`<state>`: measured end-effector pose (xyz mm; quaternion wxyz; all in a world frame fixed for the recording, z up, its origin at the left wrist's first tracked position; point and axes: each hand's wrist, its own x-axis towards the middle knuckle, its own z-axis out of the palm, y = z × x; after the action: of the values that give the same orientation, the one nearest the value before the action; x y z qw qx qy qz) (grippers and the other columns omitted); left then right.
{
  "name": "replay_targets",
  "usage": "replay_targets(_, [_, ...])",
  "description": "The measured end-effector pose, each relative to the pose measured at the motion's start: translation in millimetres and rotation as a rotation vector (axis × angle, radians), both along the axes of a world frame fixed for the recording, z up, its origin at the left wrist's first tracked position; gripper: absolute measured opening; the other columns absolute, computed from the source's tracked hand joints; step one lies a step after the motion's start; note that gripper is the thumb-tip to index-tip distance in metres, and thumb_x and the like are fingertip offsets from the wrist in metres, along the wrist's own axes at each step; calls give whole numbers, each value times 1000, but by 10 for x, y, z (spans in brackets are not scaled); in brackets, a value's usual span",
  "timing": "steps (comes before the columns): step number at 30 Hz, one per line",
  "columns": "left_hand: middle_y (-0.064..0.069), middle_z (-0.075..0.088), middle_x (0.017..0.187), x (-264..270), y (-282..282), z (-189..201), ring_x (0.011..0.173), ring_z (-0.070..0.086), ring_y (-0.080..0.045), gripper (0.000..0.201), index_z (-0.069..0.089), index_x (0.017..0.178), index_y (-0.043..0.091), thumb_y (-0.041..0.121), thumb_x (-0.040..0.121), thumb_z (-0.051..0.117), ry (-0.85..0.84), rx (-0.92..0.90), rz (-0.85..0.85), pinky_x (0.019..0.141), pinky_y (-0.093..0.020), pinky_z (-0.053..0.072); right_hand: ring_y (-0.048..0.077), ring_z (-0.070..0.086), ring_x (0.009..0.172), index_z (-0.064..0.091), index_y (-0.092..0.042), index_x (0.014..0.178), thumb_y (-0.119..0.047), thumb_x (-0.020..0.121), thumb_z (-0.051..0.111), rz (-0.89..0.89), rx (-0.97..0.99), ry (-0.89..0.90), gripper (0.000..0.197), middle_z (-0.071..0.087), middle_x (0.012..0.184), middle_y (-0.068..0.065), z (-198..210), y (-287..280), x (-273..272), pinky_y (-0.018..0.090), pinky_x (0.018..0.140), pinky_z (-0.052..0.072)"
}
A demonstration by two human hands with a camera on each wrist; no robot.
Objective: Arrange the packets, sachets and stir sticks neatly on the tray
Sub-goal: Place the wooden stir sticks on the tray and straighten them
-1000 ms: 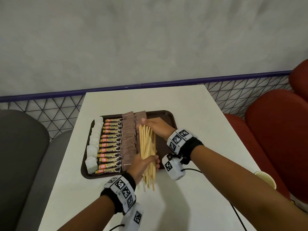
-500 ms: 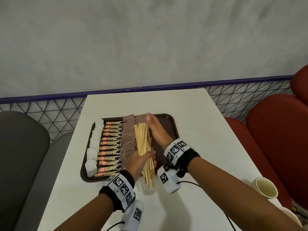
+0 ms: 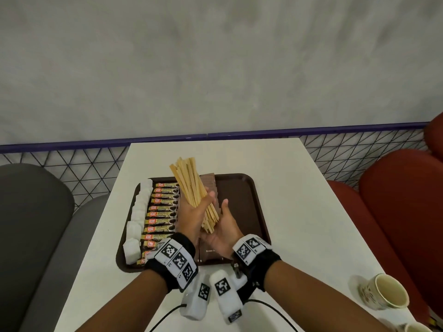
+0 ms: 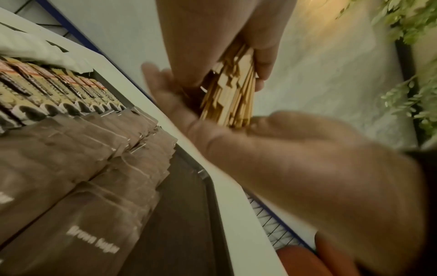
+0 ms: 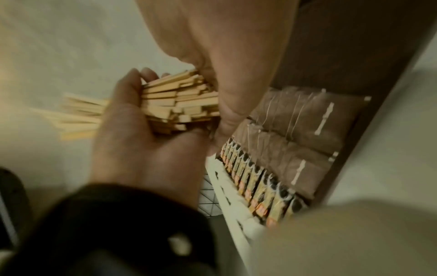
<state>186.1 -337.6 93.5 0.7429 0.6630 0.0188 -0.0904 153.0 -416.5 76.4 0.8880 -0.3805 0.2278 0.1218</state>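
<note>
A bundle of wooden stir sticks [image 3: 189, 180] is lifted steeply over the brown tray [image 3: 242, 195], and my left hand [image 3: 191, 214] grips its lower half. My right hand [image 3: 223, 226] lies open, palm against the sticks' lower ends. On the tray lie a column of white sachets [image 3: 139, 207], a row of coffee sachets [image 3: 163, 214] and brown sugar packets [image 3: 211, 252]. The left wrist view shows the stir sticks [image 4: 234, 93] standing on the right hand [image 4: 283, 158]. In the right wrist view, the left hand [image 5: 132, 134] is wrapped round the stir sticks [image 5: 175, 104].
The tray sits on a white table [image 3: 299, 212] against a mesh railing. A paper cup [image 3: 383, 293] stands near the table's right front corner, a second cup [image 3: 417, 328] at the frame's edge. Red seats [image 3: 395, 200] are to the right, grey seats [image 3: 31, 212] left.
My left hand has raised the stick bundle off the tray and tipped it up. My right hand left the far ends and now lies open under the near ends.
</note>
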Motion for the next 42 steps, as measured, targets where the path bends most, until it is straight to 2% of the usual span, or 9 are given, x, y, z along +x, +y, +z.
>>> replay_targets(4, [-6, 70, 99, -10, 38, -112, 96, 67, -22, 60, 61, 109, 20, 50, 58, 76, 26, 58, -23, 92, -48, 51, 26, 49, 125, 52, -18, 130, -60, 93, 18, -81, 74, 59, 66, 58, 130, 9, -75, 85, 38, 45, 98, 44])
replay_targets(9, [-14, 62, 88, 16, 141, -63, 72, 63, -23, 32, 55, 113, 6, 18, 84, 66, 37, 44, -92, 71, -36, 54, 13, 51, 118, 48, -21, 129, -52, 96, 9, 124, -269, -81, 60, 54, 129, 2, 194, 33, -44, 34, 103, 42])
replay_targets(14, [-9, 61, 75, -9, 232, -90, 63, 60, -22, 16, 57, 101, 9, 7, 87, 62, 23, 140, -251, 56, -30, 52, 7, 42, 120, 13, -29, 145, -31, 94, 47, 77, -562, -371, 62, 38, 135, -1, 487, -184, 163, 9, 79, 45])
replay_targets(17, [9, 71, 80, -69, 193, -203, 83, 66, -18, 21, 63, 89, 41, 23, 79, 68, -42, 300, -278, 79, -35, 53, 15, 41, 121, 31, -37, 136, -21, 78, 72, 153, -672, -396, 72, 36, 134, 1, 514, -160, 379, 22, 87, 44])
replay_targets(20, [5, 68, 94, -129, 140, -196, 97, 64, -21, 27, 57, 93, 35, 43, 70, 68, -57, 363, -256, 88, -40, 52, 23, 54, 99, 56, -32, 101, -10, 75, 73, 78, -695, -377, 39, 51, 111, 10, 390, -109, 523, 34, 84, 49])
replay_targets(30, [-8, 70, 83, -205, 147, -109, 66, 69, -11, 29, 56, 110, 7, -6, 83, 60, 206, -12, -408, 60, -24, 57, 15, 48, 72, 49, -27, 90, 0, 76, 59, 43, -698, -398, 32, 47, 90, 8, 194, -74, 519, 31, 69, 44])
replay_targets(37, [-11, 54, 59, -182, 192, -70, 46, 51, -20, 17, 52, 94, 3, -2, 80, 61, 322, -51, -520, 46, -25, 46, 16, 54, 80, 59, -23, 88, -5, 71, 74, 121, -681, -365, 29, 55, 89, 5, 276, -168, 484, 28, 72, 47])
replay_targets(40, [-10, 53, 59, -186, 211, -62, 45, 50, -19, 13, 53, 91, 6, -1, 84, 61, 309, 15, -523, 45, -25, 47, 16, 58, 96, 63, -17, 90, -18, 86, 62, 40, -726, -303, 4, 64, 99, 4, 349, -276, 515, 26, 86, 47])
replay_targets(42, [-11, 54, 61, -193, 205, -53, 47, 52, -21, 19, 53, 96, 3, 2, 82, 66, 291, 36, -541, 46, -27, 50, 17, 59, 93, 66, -13, 91, -27, 95, 47, 101, -782, -286, 24, 67, 99, 10, 385, -300, 536, 28, 90, 46])
